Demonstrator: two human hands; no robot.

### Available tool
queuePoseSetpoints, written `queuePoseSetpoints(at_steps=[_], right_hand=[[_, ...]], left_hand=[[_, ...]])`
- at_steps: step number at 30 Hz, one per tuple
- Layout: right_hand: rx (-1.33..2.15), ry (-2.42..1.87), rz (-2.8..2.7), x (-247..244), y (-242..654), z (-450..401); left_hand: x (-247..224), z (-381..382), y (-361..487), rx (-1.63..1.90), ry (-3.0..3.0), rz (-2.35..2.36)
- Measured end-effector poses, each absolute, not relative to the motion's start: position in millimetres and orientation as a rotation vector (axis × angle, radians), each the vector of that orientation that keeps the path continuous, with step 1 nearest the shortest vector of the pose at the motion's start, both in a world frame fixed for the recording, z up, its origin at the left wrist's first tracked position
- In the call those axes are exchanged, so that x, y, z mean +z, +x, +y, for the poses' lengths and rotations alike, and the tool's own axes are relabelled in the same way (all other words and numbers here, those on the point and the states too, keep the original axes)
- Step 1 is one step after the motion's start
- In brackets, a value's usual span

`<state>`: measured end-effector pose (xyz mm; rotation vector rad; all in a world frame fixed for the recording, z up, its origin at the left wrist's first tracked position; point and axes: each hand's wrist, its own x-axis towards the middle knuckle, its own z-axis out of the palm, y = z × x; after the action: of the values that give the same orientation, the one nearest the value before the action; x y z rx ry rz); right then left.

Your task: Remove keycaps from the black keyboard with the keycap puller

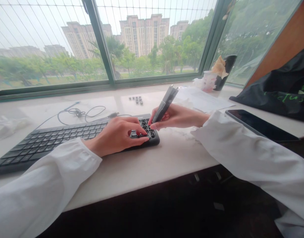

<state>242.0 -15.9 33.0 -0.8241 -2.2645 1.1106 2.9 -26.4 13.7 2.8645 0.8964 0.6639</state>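
Note:
A black keyboard [67, 135] lies on the white counter, its number pad [145, 123] showing bare key sockets with the keycaps off. My left hand [118, 134] rests over that end, thumb and forefinger pinched close together at the front right corner; what lies between the fingertips is too small to tell. Wrapped in my right hand [173, 116] is a dark grey pen-like tool [164, 104]. It tilts up to the right, and its lower end meets the number pad beside my left fingertips. Behind the keyboard sit several loose keycaps [136, 99].
A coiled cable [79, 113] with a USB plug lies behind the keyboard. To the right are a black phone [258, 124], paper sheets [206, 99], a cup [208, 81], a dark cylinder [227, 71] and a black bag [283, 86]. Window frames line the counter's back.

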Motion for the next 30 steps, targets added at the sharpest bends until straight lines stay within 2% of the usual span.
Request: queuePoseSetpoints(at_steps=[21, 30], right_hand=[[1.218, -0.770, -2.286, 28, 237, -17], [0.777, -0.833, -2.254, 15, 221, -28]], left_hand=[[10, -22, 3, 0.715, 2.881, 0.819], [10, -23, 3, 0.727, 2.867, 0.827]])
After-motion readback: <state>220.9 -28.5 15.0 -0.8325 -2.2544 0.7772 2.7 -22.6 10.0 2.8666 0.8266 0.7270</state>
